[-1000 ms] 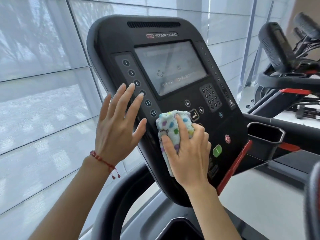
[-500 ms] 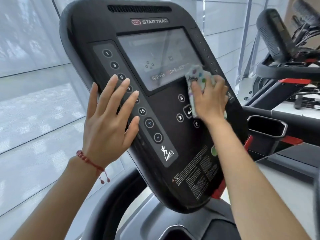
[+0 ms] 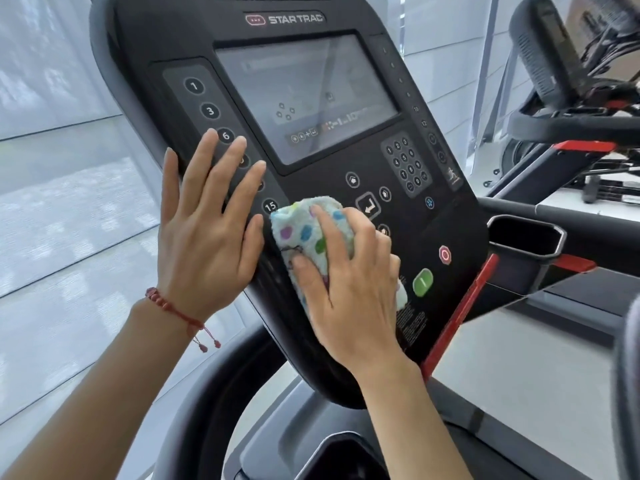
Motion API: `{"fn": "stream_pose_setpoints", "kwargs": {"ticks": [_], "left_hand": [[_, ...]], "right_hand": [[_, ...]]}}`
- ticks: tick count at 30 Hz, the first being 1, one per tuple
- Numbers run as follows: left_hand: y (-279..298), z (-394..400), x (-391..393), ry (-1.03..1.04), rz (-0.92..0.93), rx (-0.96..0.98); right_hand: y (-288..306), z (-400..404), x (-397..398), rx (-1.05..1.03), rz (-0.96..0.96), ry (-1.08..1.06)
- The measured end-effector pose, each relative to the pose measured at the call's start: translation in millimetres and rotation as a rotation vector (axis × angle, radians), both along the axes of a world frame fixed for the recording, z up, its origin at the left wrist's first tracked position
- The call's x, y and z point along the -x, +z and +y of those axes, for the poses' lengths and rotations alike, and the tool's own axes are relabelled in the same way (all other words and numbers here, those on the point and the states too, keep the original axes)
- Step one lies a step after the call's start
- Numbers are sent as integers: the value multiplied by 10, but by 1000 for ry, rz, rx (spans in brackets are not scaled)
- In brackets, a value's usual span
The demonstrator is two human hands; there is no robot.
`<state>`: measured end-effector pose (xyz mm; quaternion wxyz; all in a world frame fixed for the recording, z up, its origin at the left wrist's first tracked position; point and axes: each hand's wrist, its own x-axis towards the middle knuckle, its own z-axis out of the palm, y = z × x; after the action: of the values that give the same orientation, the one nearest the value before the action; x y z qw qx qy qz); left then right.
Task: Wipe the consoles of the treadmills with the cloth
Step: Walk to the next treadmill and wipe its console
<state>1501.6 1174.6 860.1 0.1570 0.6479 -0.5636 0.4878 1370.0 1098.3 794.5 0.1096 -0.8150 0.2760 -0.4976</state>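
A black treadmill console (image 3: 194, 36) with a grey screen (image 3: 304, 95) fills the view. My right hand (image 3: 353, 296) presses a white cloth with coloured dots (image 3: 311, 233) flat against the console's lower middle, just below the button marked 15. My left hand (image 3: 207, 230) lies flat and open on the console's left edge, its fingers spread over the numbered buttons. The cloth's lower part is hidden under my right hand.
A cup holder (image 3: 526, 237) sits right of the console, with a red safety strip (image 3: 460, 310) along the console's lower right edge. A second treadmill's console (image 3: 543, 50) stands at the far right. Window blinds (image 3: 59, 202) fill the left side.
My right hand has swept the cloth from beside the keypad at the screen's right down and left to the console's lower middle. My left hand has stayed on the left edge.
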Motion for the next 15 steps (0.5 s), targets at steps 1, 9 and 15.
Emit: {"fn": "stream_pose_setpoints", "kwargs": {"ticks": [1, 9, 15], "left_hand": [[2, 8, 3, -1, 2, 0], [-95, 51, 132, -61, -54, -47], [-199, 13, 180, -73, -75, -82]], "right_hand": [[-16, -18, -2, 9, -10, 6], [71, -1044, 105, -217, -22, -120], [-141, -576, 172, -193, -14, -113]]}}
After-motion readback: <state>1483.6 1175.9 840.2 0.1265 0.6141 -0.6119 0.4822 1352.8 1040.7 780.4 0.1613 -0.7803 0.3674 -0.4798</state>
